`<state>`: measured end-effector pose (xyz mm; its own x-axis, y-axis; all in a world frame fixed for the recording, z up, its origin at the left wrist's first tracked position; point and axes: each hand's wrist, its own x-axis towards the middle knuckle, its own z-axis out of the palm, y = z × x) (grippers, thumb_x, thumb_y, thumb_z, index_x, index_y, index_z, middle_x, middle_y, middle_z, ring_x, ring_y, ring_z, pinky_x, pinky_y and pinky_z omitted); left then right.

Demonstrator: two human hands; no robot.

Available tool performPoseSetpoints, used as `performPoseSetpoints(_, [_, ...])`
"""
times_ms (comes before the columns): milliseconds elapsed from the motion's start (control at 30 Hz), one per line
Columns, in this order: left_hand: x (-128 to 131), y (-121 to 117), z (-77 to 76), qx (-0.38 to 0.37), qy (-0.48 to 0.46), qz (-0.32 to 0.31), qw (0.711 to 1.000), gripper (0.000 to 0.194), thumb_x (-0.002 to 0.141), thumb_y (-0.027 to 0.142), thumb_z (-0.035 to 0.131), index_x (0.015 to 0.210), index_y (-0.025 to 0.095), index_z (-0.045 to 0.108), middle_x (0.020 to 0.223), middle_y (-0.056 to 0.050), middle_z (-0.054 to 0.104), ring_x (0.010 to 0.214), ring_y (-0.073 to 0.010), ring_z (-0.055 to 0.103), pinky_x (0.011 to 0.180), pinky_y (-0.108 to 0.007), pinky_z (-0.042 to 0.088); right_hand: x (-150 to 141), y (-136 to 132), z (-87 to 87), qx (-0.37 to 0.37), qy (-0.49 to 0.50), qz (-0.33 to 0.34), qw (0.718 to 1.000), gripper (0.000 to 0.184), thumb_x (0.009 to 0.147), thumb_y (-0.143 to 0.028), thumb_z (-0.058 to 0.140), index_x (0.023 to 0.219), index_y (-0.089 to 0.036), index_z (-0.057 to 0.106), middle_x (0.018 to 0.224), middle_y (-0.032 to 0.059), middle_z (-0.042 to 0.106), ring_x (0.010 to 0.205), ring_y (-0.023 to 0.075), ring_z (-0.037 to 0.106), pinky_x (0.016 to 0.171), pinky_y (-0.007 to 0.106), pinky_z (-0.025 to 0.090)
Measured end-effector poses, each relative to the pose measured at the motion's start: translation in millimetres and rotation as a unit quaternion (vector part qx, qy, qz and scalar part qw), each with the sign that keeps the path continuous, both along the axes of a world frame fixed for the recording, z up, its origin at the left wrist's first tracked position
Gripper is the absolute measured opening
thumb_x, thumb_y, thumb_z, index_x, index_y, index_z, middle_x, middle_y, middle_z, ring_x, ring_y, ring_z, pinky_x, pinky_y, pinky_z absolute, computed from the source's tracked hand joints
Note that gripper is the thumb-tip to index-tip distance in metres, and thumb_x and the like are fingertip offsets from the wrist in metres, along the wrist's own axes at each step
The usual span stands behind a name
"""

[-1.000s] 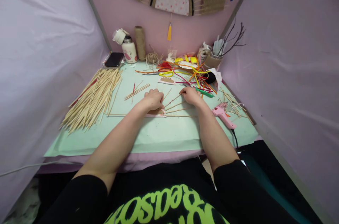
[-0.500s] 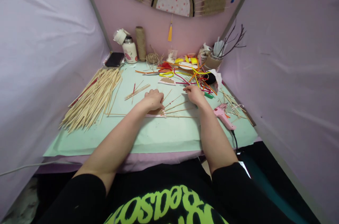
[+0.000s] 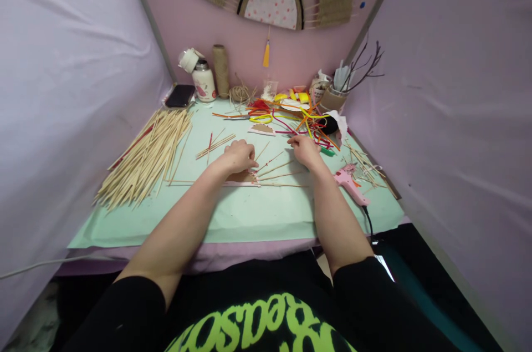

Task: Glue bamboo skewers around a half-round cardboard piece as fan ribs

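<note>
A brown cardboard piece lies near the front of the table, with several thin sticks fanning out from its right side. Over it my left hand is closed, fingers curled down at the base of the fan; what they grip, if anything, is hidden. To the right, above the outer stick ends, my right hand is closed in a pinch pointing left. Anything in that pinch is too small to make out. Behind the hands lies a half-round cardboard piece with a white edge.
A big pile of sticks covers the left side. Scissors and coloured pipe cleaners lie at the back. On the right rests a pink glue gun. A bottle and twine roll stand behind.
My left hand has shifted very slightly to the left over the cardboard. My right hand stays almost still, and the view tilts a little.
</note>
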<state>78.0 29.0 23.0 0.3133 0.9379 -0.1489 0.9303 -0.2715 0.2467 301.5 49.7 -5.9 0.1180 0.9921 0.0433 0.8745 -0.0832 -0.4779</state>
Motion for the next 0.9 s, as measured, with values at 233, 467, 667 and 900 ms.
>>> performPoseSetpoints(233, [2.7,1.8,-8.8,0.106,-0.017,0.032,0.994,0.025,0.087,0.033,0.055,0.093,0.02,0.076,0.104,-0.014,0.067,0.108,-0.0317,0.057,0.087,-0.041,0.043,-1.0,-1.3,-0.1,0.008,0.001,0.008,1.0,0.032,0.089,-0.019,0.047,0.106,-0.025,0.074,0.119,0.0062,0.071,0.118,0.0294,0.056,0.099,0.048,0.035])
performPoseSetpoints(467, [19.0,-9.4,-11.9,0.127,0.041,0.004,0.991,0.028,0.085,0.026,0.052,0.09,0.015,0.077,0.108,-0.018,0.065,0.11,-0.0354,0.055,0.087,-0.046,0.042,-0.6,-4.3,1.4,0.028,0.001,0.01,1.0,0.028,0.087,-0.022,0.051,0.101,-0.026,0.075,0.114,0.0055,0.073,0.114,0.0297,0.058,0.097,0.048,0.038])
performPoseSetpoints(667, [19.9,-7.4,-13.3,0.142,-0.006,0.011,0.99,0.023,0.082,0.021,0.052,0.082,0.015,0.074,0.101,-0.015,0.066,0.103,-0.0313,0.057,0.085,-0.042,0.042,2.0,-24.1,22.3,0.074,0.042,0.015,0.996,0.026,0.087,-0.024,0.051,0.099,-0.024,0.074,0.111,0.0056,0.074,0.11,0.0281,0.06,0.097,0.047,0.039])
performPoseSetpoints(900, [3.8,4.1,0.8,0.138,-0.431,0.121,0.883,0.017,0.08,0.031,0.056,0.07,0.018,0.061,0.069,-0.001,0.06,0.068,-0.0147,0.052,0.069,-0.027,0.042,81.1,-107.6,39.6,0.186,-0.038,-0.019,0.982,0.036,0.089,-0.039,0.047,0.108,-0.019,0.07,0.107,0.0142,0.07,0.1,0.0288,0.063,0.091,0.043,0.045])
